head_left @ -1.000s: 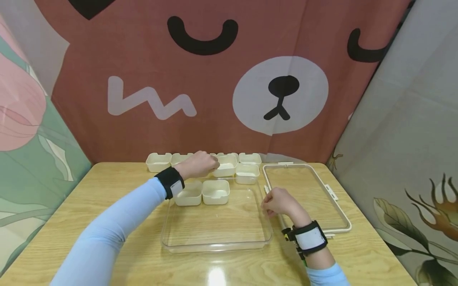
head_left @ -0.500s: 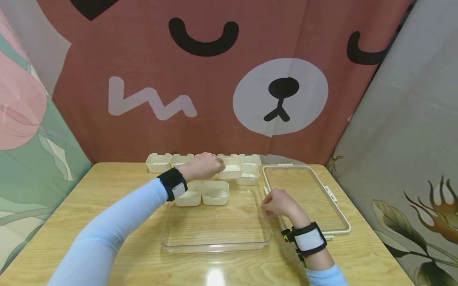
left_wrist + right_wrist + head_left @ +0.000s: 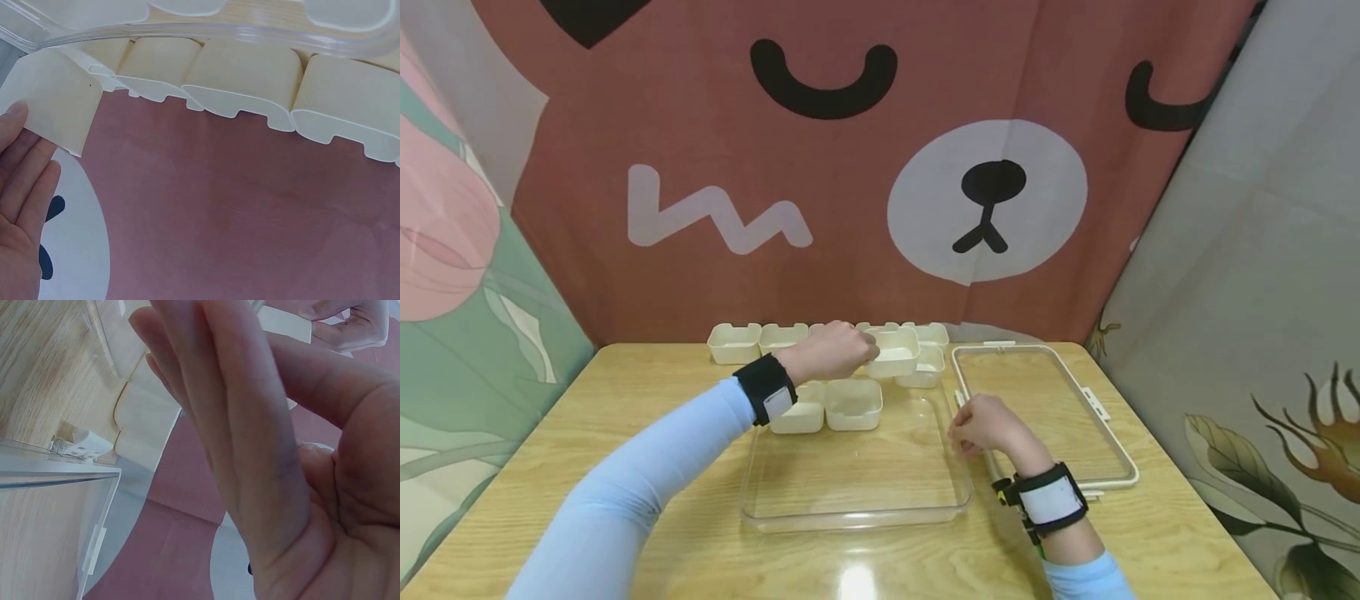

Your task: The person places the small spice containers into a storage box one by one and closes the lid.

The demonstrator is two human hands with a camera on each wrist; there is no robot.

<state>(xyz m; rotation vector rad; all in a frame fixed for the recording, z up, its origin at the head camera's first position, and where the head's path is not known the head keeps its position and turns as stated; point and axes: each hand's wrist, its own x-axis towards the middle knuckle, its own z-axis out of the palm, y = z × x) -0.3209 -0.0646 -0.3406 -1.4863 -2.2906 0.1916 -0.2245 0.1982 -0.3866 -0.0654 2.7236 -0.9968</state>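
My left hand [image 3: 832, 350] pinches the left wall of a small cream storage box [image 3: 895, 353], thumb on one side and fingers on the other. In the left wrist view, this small box [image 3: 53, 100] is held off the table and tilted. Below it is a large clear plastic bin [image 3: 857, 518] with two more small boxes [image 3: 853, 405] side by side in its far left part. My right hand [image 3: 988, 427] is at the bin's right side; whether it touches the wall is unclear. In the right wrist view, its fingers [image 3: 250, 425] are fairly straight and hold nothing.
Several cream boxes [image 3: 734, 343] stand in a row along the table's back edge, against a bear-print cloth [image 3: 700, 283]. Another box [image 3: 921, 367] stands at the bin's far right corner. A clear lid with a white frame [image 3: 1123, 467] lies to the right on the wooden table [image 3: 685, 500].
My left hand has lifted the small box a little from among the back boxes and carried it to the right. My right hand has stayed in place.
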